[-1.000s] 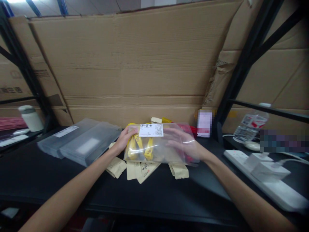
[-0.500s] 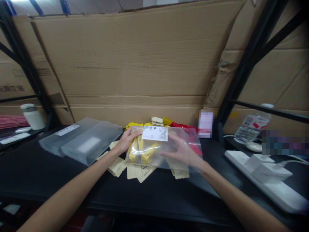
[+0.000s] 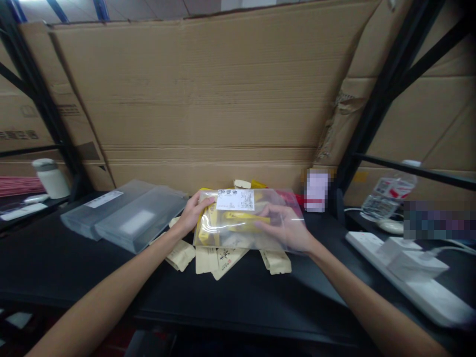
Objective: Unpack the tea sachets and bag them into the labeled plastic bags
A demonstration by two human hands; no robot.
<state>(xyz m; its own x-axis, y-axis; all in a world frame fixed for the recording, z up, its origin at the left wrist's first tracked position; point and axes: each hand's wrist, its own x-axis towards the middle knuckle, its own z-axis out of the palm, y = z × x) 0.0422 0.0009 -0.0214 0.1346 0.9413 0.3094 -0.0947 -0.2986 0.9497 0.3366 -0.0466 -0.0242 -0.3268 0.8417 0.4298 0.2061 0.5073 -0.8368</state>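
Observation:
A clear plastic bag (image 3: 238, 241) with a white printed label (image 3: 235, 200) is held above the table. My left hand (image 3: 195, 212) is closed on its left end, thumb on the front. My right hand (image 3: 284, 223) reaches inside from the right and shows through the plastic. Its thumb and fingers are closed on the right end of a yellow packet (image 3: 241, 221), which lies sideways in the bag. More yellow packets (image 3: 208, 230) show through the bag's left part. Several beige paper packets (image 3: 181, 254) lie under and around it.
Two stacks of translucent plastic bags (image 3: 139, 218) lie on the black table (image 3: 178, 307) at left. A white power strip (image 3: 401, 277) with plugs lies at right, near a water bottle (image 3: 388, 191). A white flask (image 3: 51, 177) stands far left. A cardboard wall (image 3: 208, 94) closes off the back.
The bag has risen slightly and shifted a little left. My right hand, spread half a second ago, has closed on a yellow packet inside the bag.

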